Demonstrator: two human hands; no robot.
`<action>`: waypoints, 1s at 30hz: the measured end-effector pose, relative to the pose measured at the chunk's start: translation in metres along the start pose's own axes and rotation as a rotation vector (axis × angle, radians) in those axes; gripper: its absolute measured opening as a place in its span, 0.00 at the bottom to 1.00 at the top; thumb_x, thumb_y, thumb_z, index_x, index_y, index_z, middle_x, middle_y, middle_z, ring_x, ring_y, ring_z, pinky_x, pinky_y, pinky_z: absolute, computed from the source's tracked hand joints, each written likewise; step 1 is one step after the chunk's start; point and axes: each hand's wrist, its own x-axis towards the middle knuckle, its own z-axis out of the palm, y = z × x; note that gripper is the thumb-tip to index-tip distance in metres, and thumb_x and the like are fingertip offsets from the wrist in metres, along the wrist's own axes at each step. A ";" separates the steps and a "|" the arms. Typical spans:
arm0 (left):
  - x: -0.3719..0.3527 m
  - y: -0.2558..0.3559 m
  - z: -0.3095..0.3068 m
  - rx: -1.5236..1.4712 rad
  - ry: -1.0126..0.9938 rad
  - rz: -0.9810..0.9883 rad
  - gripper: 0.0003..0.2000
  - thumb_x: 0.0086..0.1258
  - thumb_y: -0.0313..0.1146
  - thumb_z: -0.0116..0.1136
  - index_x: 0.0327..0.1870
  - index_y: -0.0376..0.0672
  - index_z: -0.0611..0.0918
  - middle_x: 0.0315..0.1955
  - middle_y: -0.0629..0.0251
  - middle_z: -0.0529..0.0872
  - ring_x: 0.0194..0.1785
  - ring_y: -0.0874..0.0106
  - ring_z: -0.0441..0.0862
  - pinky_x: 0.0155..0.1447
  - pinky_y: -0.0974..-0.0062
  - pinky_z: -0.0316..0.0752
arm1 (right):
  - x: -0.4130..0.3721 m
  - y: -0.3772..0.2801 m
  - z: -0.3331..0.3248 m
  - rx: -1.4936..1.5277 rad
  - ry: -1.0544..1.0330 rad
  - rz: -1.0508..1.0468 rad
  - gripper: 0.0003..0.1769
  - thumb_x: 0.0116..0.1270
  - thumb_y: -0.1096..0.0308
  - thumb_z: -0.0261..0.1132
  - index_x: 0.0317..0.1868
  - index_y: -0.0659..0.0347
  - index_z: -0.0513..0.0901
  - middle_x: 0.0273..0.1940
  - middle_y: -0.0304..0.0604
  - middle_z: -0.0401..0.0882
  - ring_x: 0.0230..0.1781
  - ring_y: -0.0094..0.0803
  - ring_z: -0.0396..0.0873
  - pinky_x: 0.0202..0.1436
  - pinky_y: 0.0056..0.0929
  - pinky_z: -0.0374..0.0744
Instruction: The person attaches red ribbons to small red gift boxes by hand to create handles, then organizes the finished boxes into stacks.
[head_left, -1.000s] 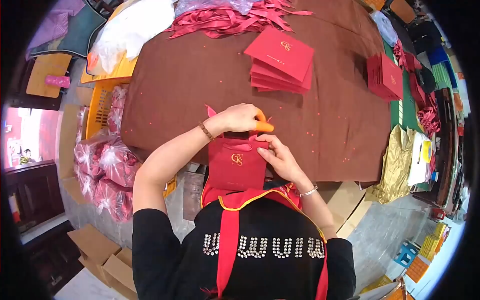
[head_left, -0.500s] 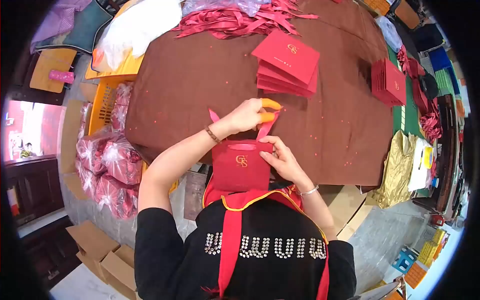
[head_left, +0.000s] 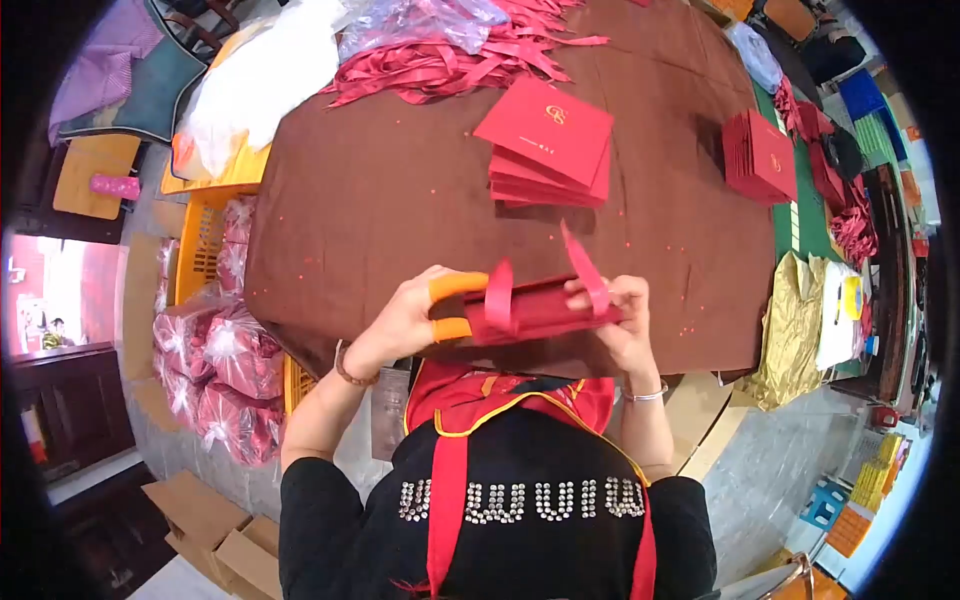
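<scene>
A small red paper gift bag (head_left: pixel 545 322) is held between my two hands over the near edge of the brown-covered table. Its opening is turned up toward me, so the front logo is out of sight. A pink-red ribbon (head_left: pixel 499 297) loops at its left end, and another ribbon (head_left: pixel 582 262) stands up at its right end. My left hand (head_left: pixel 412 312), with orange covers on the thumb and a finger, grips the left end. My right hand (head_left: pixel 626 318) is closed on the right end, fingers at the rim beside the ribbon.
Ahead lies a stack of flat red bags (head_left: pixel 545 135) with a gold logo. Loose red ribbons (head_left: pixel 440 70) are heaped at the far side of the brown cloth (head_left: pixel 380 190). More red bags (head_left: pixel 757 160) stand at right. Plastic-wrapped red bundles (head_left: pixel 240 350) sit at left beside a yellow crate (head_left: pixel 200 235).
The bag has moved up and tipped so its mouth faces me. My left hand has gone from the ribbon to the bag's left end; my right hand has shifted right.
</scene>
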 end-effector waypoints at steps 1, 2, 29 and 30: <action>0.000 -0.002 0.005 0.091 0.043 0.127 0.18 0.51 0.26 0.67 0.47 0.40 0.81 0.44 0.60 0.81 0.49 0.65 0.77 0.51 0.71 0.73 | -0.001 0.004 -0.007 -0.072 0.003 -0.077 0.18 0.56 0.82 0.63 0.42 0.55 0.68 0.37 0.45 0.83 0.55 0.46 0.71 0.62 0.47 0.64; 0.001 -0.006 0.009 0.183 0.089 0.257 0.16 0.50 0.25 0.66 0.43 0.41 0.83 0.44 0.60 0.81 0.48 0.63 0.77 0.50 0.70 0.74 | 0.001 0.007 -0.012 -0.076 0.007 -0.075 0.18 0.56 0.82 0.63 0.42 0.55 0.68 0.37 0.45 0.83 0.55 0.46 0.71 0.62 0.47 0.64; 0.028 -0.009 0.049 -0.658 0.186 -0.183 0.31 0.57 0.22 0.65 0.64 0.40 0.68 0.55 0.65 0.71 0.59 0.72 0.69 0.64 0.73 0.64 | 0.044 0.044 0.007 0.934 0.193 0.219 0.12 0.66 0.64 0.61 0.46 0.59 0.73 0.49 0.45 0.73 0.52 0.39 0.71 0.66 0.42 0.66; 0.026 -0.014 0.044 -0.463 0.253 -0.183 0.31 0.55 0.20 0.65 0.63 0.40 0.69 0.54 0.65 0.72 0.60 0.72 0.69 0.65 0.74 0.62 | 0.042 0.043 -0.004 0.934 0.186 0.206 0.12 0.66 0.64 0.61 0.46 0.59 0.73 0.49 0.45 0.73 0.52 0.39 0.71 0.66 0.42 0.66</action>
